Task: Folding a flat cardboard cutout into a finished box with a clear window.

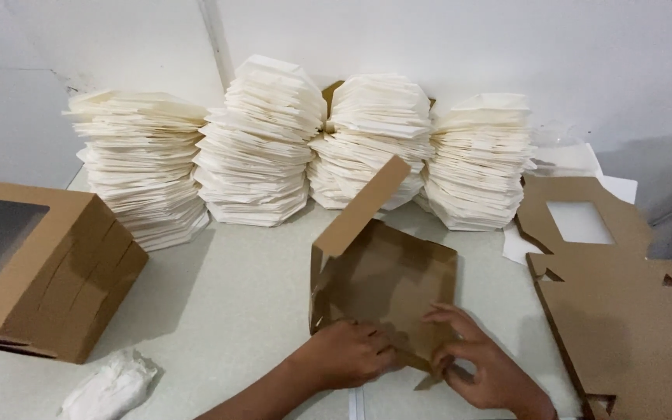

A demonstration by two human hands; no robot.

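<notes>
Hands, left (349, 354) and right (482, 365), pressing half-folded brown carton (386, 284); white stacks (262, 144) behind.

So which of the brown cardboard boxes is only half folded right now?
The one under both hands, the half-formed box, one flap raised. The windowed box at left is fully assembled, and the blanks at right lie flat.

Kraft cardboard box (383, 284), brown, one item, partly folded. Base panel lies flat on the pale table, directly ahead of both hands. One side wall stands upright above the left hand's grip, its long flap angled up and away. Near edge is pressed down under the left hand's fingers; near right corner flap is pinched between the right hand's fingertips. Interior open, shadowed.
</notes>
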